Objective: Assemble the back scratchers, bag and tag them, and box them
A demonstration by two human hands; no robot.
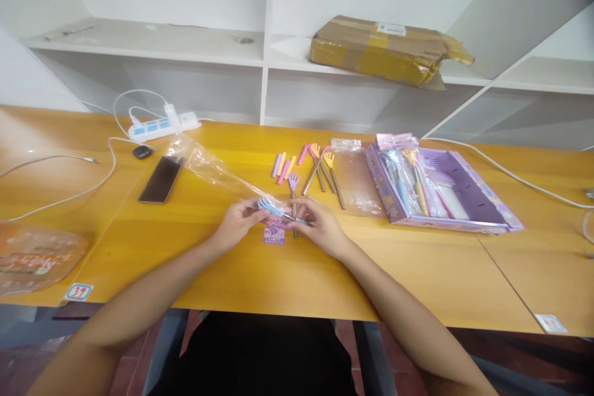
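Observation:
Near the middle of the table, my left hand point(240, 223) is closed on the blue claw-shaped head of a back scratcher point(271, 205). My right hand point(321, 227) pinches the metal rod of the same scratcher. Under my hands lie a small purple card point(274, 236) and a purple-headed scratcher point(293, 183). Just beyond are several coloured handle sleeves point(284, 167) and several metal rods with yellow or pink claws point(329, 164). A long clear plastic bag point(218, 172) stretches from my left hand toward the power strip.
On the right, a purple box point(492, 195) holds bagged scratchers, with a clear bag point(359, 179) beside it. A phone point(161, 179), black item point(142, 151) and power strip point(164, 125) are at left. A taped carton point(378, 49) rests on the shelf.

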